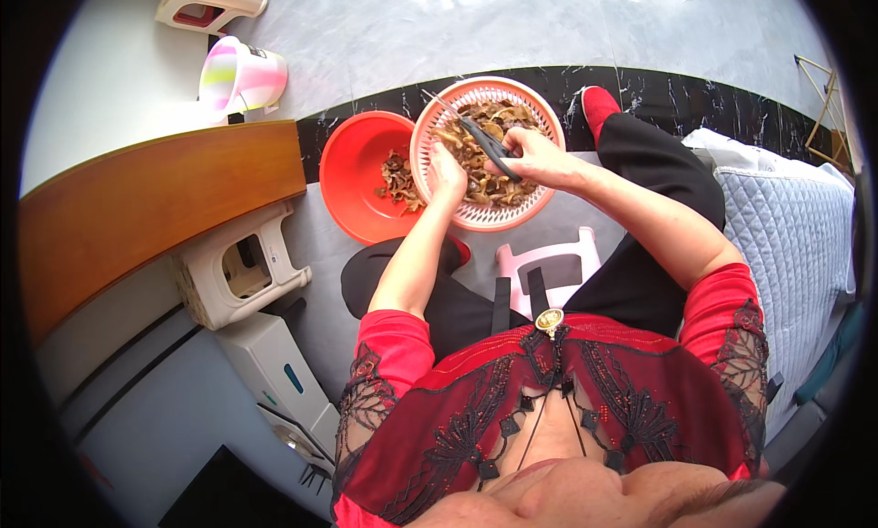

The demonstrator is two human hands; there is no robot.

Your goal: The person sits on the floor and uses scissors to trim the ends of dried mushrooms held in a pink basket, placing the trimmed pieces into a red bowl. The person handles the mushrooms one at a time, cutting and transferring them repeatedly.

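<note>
My right hand (535, 159) grips a pair of scissors (487, 142) by the dark handles. The metal blades point up and left across a pink colander (549, 116) with a white slatted inside. Brown dried mushrooms (503, 191) fill much of that colander. At its left side my left hand (445, 174) is closed, its fingertips close to the mushrooms; what it pinches is too small to make out. A red basin (346, 185) stands against the colander on the left, partly under its rim, with a small heap of brown mushroom pieces (400, 180) in it.
Between my legs is a pink stool (549, 261). At left are a wooden panel (174, 208), a cream stool (242, 264) and a multicoloured bucket (242, 78). Another cream stool (212, 4) stands at the far left. A quilted pale blue cover (777, 244) lies at right.
</note>
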